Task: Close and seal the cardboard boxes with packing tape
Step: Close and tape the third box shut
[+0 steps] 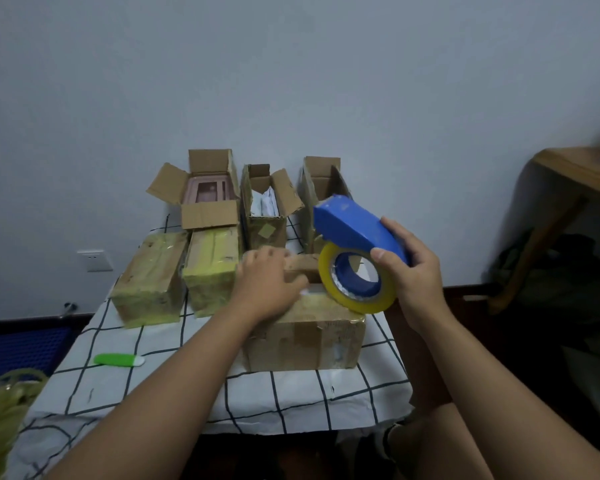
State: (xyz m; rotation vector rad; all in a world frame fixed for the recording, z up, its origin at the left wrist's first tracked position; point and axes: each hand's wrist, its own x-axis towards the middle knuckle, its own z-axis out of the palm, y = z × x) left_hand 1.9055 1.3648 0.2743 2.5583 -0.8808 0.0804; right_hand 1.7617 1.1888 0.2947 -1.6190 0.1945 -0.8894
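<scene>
The brown cardboard box [305,334] sits nearest on the checked-cloth worktop [118,382]. Left hand [267,285] presses its flaps, seemingly flat; right hand [409,271] grips the blue tape dispenser [354,230] above it. Keep flaps pinned, start tape low.

The room is dimly and evenly lit, with a cool grey cast thrown over the wall [291,81]. Only soft shadows are seen under the boxes. The left hand [267,285] is smeared by motion blur. Straight lines are bent at the edges by the wide lens, and the corners are darkened.
</scene>
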